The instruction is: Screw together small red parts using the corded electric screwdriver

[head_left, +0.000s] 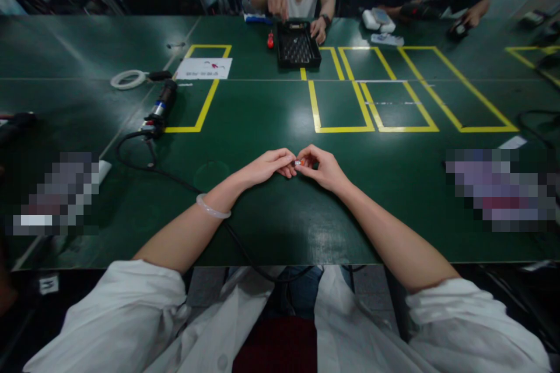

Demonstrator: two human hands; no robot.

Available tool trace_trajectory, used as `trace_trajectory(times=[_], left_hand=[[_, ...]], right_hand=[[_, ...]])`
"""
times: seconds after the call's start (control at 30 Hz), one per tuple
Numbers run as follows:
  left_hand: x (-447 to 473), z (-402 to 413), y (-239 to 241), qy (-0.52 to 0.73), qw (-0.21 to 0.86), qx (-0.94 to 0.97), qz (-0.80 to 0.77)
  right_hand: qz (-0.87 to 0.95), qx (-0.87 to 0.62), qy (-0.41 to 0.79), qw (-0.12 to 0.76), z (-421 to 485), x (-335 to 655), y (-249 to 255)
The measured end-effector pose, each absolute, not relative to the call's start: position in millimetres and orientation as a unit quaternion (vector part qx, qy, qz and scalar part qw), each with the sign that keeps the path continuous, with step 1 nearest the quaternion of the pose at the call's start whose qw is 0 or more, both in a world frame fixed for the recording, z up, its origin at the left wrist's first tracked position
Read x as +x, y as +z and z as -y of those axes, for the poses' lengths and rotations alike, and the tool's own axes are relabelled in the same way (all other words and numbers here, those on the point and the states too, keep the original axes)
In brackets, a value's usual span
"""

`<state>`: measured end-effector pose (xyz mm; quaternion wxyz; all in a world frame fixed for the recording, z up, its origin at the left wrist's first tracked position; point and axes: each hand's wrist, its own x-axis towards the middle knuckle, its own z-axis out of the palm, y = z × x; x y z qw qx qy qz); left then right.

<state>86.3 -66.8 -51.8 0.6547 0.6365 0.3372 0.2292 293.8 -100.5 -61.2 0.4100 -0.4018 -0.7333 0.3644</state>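
Note:
Just above the green tabletop, near the middle of the head view, my two hands meet fingertip to fingertip. Between them is a small orange and whitish part (pixel 299 162), too small for me to make out its kind. The thumb and fingers of my right hand (pixel 321 168) are pinched on its orange end. My left hand (pixel 275 164), fingers together, closes on the part's other end. My fingers cover much of it.
A corded electric screwdriver (pixel 163 104) lies left, its black cable running under my left forearm. Near it are a white ring-shaped roll (pixel 128 79) and a printed sheet (pixel 204 69). Opposite, a person's hands touch a black tray (pixel 299 58). Yellow tape outlines (pixel 345 129) mark the table.

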Motion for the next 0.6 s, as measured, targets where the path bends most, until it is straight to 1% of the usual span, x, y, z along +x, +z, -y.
trace_trajectory(times=[0.6], left_hand=[[88.0,69.8,-47.2,0.226,0.638,0.656,-0.334]], right_hand=[[0.732,-0.403,0.373,0.403,100.5,293.0,-62.0]])
